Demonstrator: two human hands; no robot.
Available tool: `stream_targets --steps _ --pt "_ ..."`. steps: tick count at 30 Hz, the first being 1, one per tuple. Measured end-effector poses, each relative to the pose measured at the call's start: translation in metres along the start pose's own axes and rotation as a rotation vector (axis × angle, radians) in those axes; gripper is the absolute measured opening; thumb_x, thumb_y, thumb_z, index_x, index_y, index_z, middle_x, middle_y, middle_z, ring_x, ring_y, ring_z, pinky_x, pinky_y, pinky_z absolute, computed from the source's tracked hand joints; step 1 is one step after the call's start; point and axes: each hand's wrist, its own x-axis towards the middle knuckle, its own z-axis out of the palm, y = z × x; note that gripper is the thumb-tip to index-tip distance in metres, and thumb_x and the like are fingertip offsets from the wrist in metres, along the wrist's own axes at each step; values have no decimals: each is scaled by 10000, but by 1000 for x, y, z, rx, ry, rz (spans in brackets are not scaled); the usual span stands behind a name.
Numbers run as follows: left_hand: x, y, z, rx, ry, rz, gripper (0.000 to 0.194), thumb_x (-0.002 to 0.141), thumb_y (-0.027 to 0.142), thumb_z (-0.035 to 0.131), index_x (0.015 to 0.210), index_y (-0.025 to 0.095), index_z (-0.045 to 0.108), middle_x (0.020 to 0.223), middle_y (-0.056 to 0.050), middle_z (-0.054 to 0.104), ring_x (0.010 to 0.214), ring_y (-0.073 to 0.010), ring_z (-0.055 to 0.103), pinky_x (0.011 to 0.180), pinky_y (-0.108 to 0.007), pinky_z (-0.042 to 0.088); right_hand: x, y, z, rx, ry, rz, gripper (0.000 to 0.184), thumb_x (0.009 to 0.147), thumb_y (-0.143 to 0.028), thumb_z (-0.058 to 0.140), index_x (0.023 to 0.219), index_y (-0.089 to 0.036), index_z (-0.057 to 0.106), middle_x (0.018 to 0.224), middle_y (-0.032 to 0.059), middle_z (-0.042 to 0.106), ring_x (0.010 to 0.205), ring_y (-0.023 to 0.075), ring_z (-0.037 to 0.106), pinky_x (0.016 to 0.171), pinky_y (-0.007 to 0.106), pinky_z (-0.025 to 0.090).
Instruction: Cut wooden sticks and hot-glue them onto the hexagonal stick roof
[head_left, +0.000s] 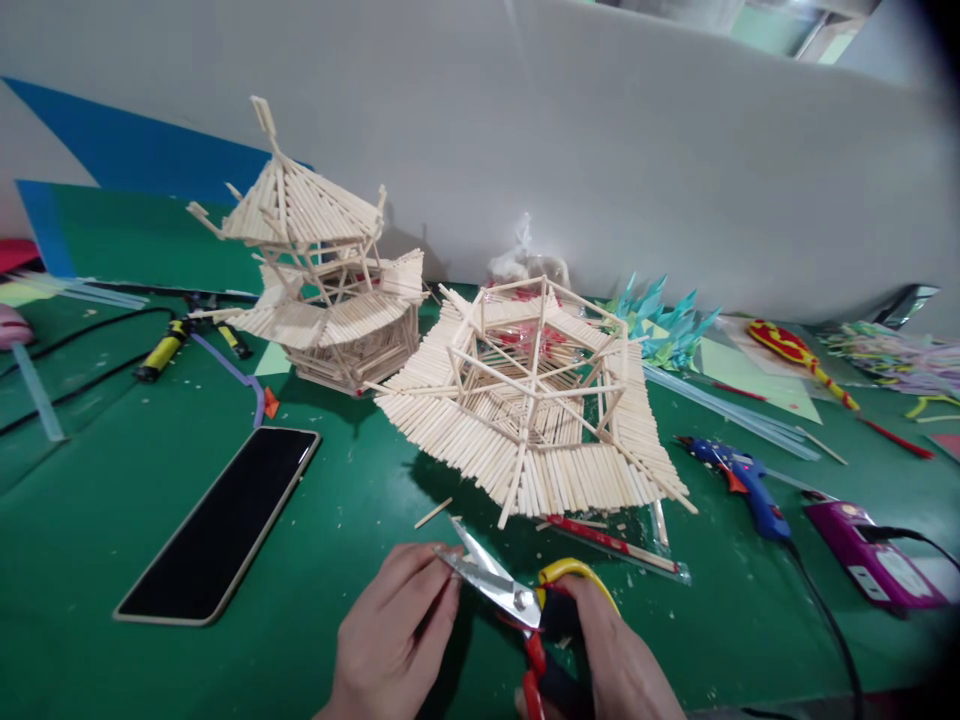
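My right hand (611, 655) grips the yellow and red handles of a pair of scissors (499, 585), whose silver blades stand parted and point up-left. My left hand (397, 630) is closed in a pinch right at the blades; what it holds is too small to make out. Just beyond the blades lies a short wooden stick (433, 513) on the green table (90, 540). Behind it stands a hexagonal roof of wooden sticks (532, 400). A taller stick pagoda (319, 270) stands further back on the left.
A black phone (221, 520) lies face up at left. A blue glue gun (739, 480) and a purple device (870, 555) with a cable lie at right. A clear packet of sticks (615, 540) sits under the roof's edge. Paper cranes (660, 315), glue sticks and tools lie along the back.
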Motion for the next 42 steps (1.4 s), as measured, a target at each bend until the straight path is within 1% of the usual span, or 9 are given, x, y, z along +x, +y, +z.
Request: stream_targets --steps 5,11,15,20,24,29,33,38,42 --pt "0 -1 0 17 5 15 134 778 97 488 761 120 618 727 -73 659 705 -133 628 656 -183 530 1 -3 -1 -18 29 8 515 596 -274 539 1075 -153 393 835 118 631 765 257 625 524 299 484" --pt "0 0 0 42 21 59 133 788 87 475 780 110 606 733 -83 632 724 -143 607 664 -204 532 -2 -2 2 31 4 81 533 598 -311 558 1083 -152 405 793 106 636 696 238 631 501 284 480" --pt "-1 0 -1 61 -7 94 142 792 77 465 825 103 601 776 -92 609 746 -152 596 677 -224 532 -1 -3 2 80 -30 112 484 582 -276 551 1038 -174 425 748 73 643 605 198 624 483 261 473" --pt "0 -1 0 35 -23 86 141 786 58 463 810 104 593 757 -83 601 740 -147 587 673 -212 526 2 -6 -2 53 -51 96 492 554 -231 551 1026 -169 422 778 89 641 655 205 625 441 238 443" --pt "-2 -2 1 19 -30 96 140 777 48 475 834 91 595 787 -93 603 763 -156 584 683 -222 522 2 -5 -4 24 -100 99 492 560 -239 557 1025 -159 418 723 76 636 594 197 612 483 266 459" --pt "-3 -3 -1 -1 -67 128 177 777 26 457 872 92 591 807 -93 587 785 -164 579 683 -231 516 1 -2 -2 14 -158 149 473 566 -274 555 1006 -152 433 785 111 646 649 227 625 546 301 480" --pt "-1 -2 -3 4 -96 146 198 777 30 454 900 119 583 817 -86 597 783 -175 590 679 -250 517 2 1 1 -28 -224 209 423 574 -303 553 954 -148 452 760 130 656 618 255 626 537 343 481" --pt "4 0 -6 27 -103 174 188 772 29 449 874 122 577 766 -82 606 720 -176 600 641 -256 517 2 2 3 -52 -253 252 362 582 -283 550 917 -176 461 751 113 669 562 225 620 479 290 458" --pt "6 0 -4 26 -88 188 197 770 19 447 880 124 572 762 -83 603 706 -174 597 625 -258 514 1 5 4 -72 -234 221 370 594 -286 535 939 -174 462 707 93 658 537 210 612 473 274 449"
